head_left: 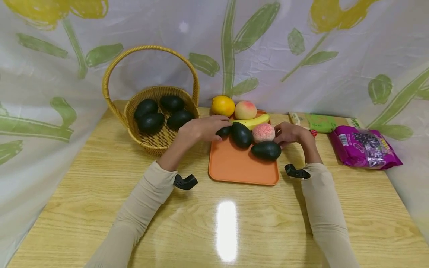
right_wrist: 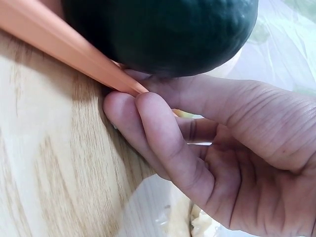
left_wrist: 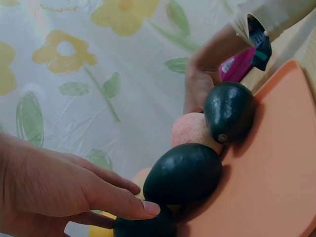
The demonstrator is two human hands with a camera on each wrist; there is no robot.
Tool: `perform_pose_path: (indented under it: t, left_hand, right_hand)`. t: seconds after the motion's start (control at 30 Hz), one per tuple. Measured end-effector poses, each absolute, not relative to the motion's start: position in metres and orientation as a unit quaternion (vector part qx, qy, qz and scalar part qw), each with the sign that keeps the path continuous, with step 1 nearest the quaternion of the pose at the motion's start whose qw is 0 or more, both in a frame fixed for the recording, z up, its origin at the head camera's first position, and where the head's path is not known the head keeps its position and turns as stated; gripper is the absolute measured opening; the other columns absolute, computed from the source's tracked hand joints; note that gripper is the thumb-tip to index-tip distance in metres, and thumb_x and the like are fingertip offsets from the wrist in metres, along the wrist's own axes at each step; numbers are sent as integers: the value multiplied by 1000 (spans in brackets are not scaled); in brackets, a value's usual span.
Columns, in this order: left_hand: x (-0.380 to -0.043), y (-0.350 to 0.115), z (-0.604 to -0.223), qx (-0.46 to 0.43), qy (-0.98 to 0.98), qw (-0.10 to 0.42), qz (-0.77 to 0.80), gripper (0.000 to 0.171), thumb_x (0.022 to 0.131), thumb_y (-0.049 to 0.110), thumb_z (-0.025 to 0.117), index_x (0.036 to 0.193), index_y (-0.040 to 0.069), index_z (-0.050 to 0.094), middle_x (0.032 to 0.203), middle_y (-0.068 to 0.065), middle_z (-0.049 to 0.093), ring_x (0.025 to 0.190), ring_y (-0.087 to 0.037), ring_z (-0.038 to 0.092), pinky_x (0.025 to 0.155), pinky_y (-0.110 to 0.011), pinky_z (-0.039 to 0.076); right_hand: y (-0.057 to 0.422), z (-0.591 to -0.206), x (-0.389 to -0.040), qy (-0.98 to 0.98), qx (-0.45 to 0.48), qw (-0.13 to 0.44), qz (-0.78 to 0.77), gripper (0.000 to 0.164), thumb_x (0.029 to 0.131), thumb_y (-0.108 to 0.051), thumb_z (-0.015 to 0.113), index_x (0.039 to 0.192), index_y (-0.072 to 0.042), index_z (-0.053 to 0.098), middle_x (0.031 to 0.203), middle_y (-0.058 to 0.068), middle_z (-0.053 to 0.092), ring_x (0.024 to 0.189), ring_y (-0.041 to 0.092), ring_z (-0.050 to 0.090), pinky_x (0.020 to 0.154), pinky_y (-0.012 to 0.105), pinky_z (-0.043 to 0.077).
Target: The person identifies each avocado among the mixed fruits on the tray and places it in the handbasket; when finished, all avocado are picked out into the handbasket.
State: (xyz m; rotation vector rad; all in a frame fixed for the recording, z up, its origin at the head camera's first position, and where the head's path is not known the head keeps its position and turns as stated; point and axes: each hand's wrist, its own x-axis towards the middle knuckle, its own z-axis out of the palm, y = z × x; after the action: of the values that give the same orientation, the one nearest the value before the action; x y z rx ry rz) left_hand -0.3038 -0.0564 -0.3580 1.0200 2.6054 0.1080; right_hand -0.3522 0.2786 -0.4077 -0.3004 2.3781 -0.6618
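My left hand (head_left: 204, 128) is at the tray's left side, thumb and fingers around a dark green avocado (head_left: 223, 132) that they partly hide. In the left wrist view its thumb lies against that avocado (left_wrist: 148, 226). With thumb above and fingertips below, my right hand (right_wrist: 197, 138) pinches the rim of the orange tray (head_left: 242, 171). A second avocado (head_left: 242, 135) and a third avocado (head_left: 266, 150) lie on the tray. Beside them are a pink peach (head_left: 263, 132), a banana (head_left: 253, 122) and another peach (head_left: 245, 110). A yellow fruit (head_left: 222, 105) is at the back left.
Left of the tray stands a wicker basket (head_left: 151, 149) with a tall handle, holding several avocados (head_left: 151, 123). Toward the back right lie a green-and-tan packet (head_left: 326, 122) and a purple bag (head_left: 363, 147). A flower-patterned curtain (head_left: 167, 22) hangs behind the wooden table (head_left: 181, 230).
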Motion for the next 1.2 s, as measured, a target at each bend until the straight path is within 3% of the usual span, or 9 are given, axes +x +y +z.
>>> perform_pose_path:
  t: [0.13,0.3,0.53,0.7,0.97,1.2]
  left_hand:
    - [-303,-56,-356,374,914,152,45,64,104,22,67,162,16,40,163,-11,41,153,-32,36,128,-45,33]
    - [-301,-54,-356,375,914,150,35,64,105,23,64,163,22,38,164,-10,38,148,-34,34,123,-48,39]
    - [-300,-55,-359,362,921,137,32,53,104,24,66,154,14,53,153,-15,40,136,-34,37,114,-49,46]
    - [-299,-54,-361,350,925,138,50,43,104,24,66,146,18,59,146,-17,40,130,-34,39,108,-46,48]
    - [-302,-48,-366,330,922,181,86,40,103,23,67,140,19,52,149,-21,39,138,-44,45,106,-51,52]
    - [-304,-46,-375,320,926,173,99,41,103,22,68,138,20,47,147,-22,42,133,-43,51,102,-50,53]
  right_hand:
    - [279,-407,-352,907,-115,315,-253,44,92,-11,69,128,11,59,113,19,64,79,10,62,69,23,58]
    - [277,-405,-348,903,-113,322,-263,45,92,-12,70,130,10,59,119,21,65,80,9,63,70,24,59]
    - [276,-404,-348,900,-117,329,-263,44,92,-12,70,129,10,59,121,23,65,82,9,63,72,24,59]
    - [279,-404,-348,903,-118,323,-258,44,92,-13,70,128,10,59,118,21,65,80,9,63,70,23,59]
    - [280,-403,-349,899,-111,330,-264,44,93,-12,70,129,10,58,121,24,65,81,9,64,71,24,60]
    - [280,-405,-350,899,-111,329,-265,44,92,-13,71,128,9,59,120,22,65,80,8,64,71,24,59]
